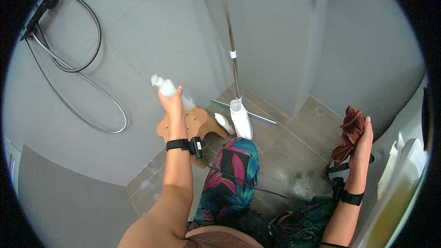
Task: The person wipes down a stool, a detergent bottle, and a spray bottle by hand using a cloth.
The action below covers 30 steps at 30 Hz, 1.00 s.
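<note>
In my left hand (172, 105), closed around its body, is a white pump bottle (167, 87), tilted with its pump head toward the wall. Below that hand stands a tan plastic stool (196, 118) with a scalloped seat. A whitish, partly see-through item (187, 103) shows at the stool's far edge, half hidden by the hand; I cannot make out its kind. Over on the right, my right hand (364, 140) is closed on a crumpled brown cloth (352, 128). Its fingers are mostly behind the cloth.
A long-handled squeegee (233, 59) leans in the corner. Before it stand a large white bottle (240, 119) and a smaller white bottle (224, 123). A looped shower hose (98, 41) hangs on the left wall. A white ledge (413, 165) runs along the right. A cable (248, 183) crosses my lap.
</note>
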Each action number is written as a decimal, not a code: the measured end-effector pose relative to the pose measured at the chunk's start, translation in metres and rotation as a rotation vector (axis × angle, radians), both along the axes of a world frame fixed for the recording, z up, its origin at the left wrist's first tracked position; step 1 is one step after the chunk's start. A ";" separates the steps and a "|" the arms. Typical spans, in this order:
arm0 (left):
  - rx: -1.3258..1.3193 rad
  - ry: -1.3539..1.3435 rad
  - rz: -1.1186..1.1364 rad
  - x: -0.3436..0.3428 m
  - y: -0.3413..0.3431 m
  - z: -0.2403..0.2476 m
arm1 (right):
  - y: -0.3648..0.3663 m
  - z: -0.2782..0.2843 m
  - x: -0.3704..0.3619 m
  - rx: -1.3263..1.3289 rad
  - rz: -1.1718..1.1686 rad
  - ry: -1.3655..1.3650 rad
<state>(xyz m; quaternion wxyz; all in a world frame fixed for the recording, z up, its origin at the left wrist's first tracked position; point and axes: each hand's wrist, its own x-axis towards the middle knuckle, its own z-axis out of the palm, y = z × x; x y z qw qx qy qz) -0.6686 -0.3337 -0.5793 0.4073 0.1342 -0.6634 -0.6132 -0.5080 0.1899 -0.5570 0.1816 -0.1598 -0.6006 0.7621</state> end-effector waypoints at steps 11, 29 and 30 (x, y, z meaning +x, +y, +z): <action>-0.015 -0.103 0.156 0.012 -0.040 -0.079 | -0.004 -0.013 -0.017 0.049 0.016 0.001; -0.182 -0.166 0.276 0.058 0.029 -0.015 | 0.004 0.028 0.004 -0.074 -0.314 0.232; -0.214 -0.058 0.168 0.055 0.046 -0.013 | 0.010 0.028 0.008 0.032 -0.403 0.267</action>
